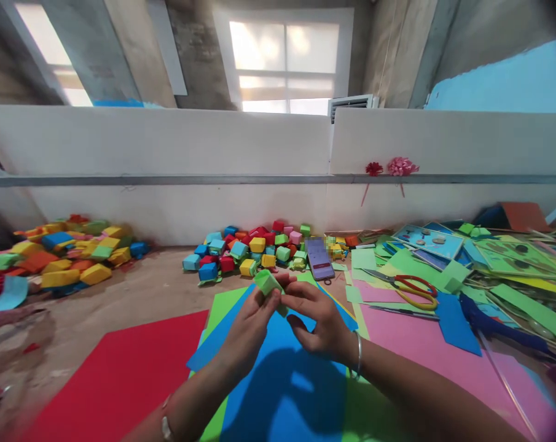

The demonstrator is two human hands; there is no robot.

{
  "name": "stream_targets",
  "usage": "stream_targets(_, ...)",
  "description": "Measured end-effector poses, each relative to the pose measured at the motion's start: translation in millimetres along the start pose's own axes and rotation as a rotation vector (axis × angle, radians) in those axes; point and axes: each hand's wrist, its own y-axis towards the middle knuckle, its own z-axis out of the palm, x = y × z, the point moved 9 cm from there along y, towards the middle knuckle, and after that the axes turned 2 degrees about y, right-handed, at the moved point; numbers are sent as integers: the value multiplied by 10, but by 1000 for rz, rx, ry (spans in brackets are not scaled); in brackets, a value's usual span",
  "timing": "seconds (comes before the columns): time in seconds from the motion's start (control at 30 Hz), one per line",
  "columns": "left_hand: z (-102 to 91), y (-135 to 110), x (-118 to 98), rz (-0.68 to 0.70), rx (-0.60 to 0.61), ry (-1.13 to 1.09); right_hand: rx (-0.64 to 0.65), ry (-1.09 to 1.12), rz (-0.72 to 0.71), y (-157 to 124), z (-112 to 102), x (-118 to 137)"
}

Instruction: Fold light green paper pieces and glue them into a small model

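Over the blue paper sheet [263, 374] I hold a small light-green folded paper box [265, 281]. My left hand [254, 313] is closed on it, with the thumb pressed against its side. Beside it my right hand [317, 316] has its fingers apart and reaches toward the box's right side; its fingertips overlap the left hand there, and I cannot tell whether they touch the paper. Part of the box is hidden behind the fingers. Green paper [225, 301] shows from under the blue sheet.
Several colourful paper cubes [257, 245] sit by the white wall, near a phone [319, 258]. Another pile of folded paper pieces [61, 279] lies left. Red-and-yellow-handled scissors [411, 288] lie right on pink paper [397, 331], among green scraps. Red paper [134, 368] lies front left.
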Motion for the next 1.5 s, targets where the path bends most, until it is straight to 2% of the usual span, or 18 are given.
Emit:
stream_targets(0.13, -73, 78, -98, 91, 20, 213, -52, -180, -46, 103, -207, 101)
stream_targets(0.23, 35, 84, -90, 141, 155, 348, -63, -264, -76, 202, -334, 208)
stream_targets(0.33, 175, 37, -42, 139, 298, 372, -5, -290, -89, 253, -346, 248)
stream_targets(0.5, 316, -77, -30, 96, 466, 352, 137, -320, -108, 275, -271, 259)
stream_targets(0.6, 366, -156, -15, 12, 564, 286, 199, -127, 16, 300, -267, 161)
stream_targets(0.77, 434, -285, 45, -205, 687, 48, 185, 585, 479, 193, -155, -185)
stream_targets(0.83, 443, -303, 45, -228, 699, 21, 152, 682, 570, 141, -104, -248)
stream_targets(0.93, 424, -278, 40, -202, 655, 79, 83, 594, 585, 123, -117, -281)
stream_targets(1.07, 356, -190, 4, -95, 498, 241, -55, 160, 367, 207, -317, -127)
stream_targets(1.17, 321, -159, -40, -3, 421, 324, -120, -19, 200, 233, -391, 56)
stream_targets(1.27, 318, -178, -51, 34, 433, 358, -170, -48, 151, 220, -426, 134)
stream_targets(1.4, 345, -232, -67, 38, 492, 380, -187, 28, 193, 212, -436, 103)
stream_targets(1.5, 352, -235, -121, 76, 487, 408, -174, 74, 203, 225, -430, 89)
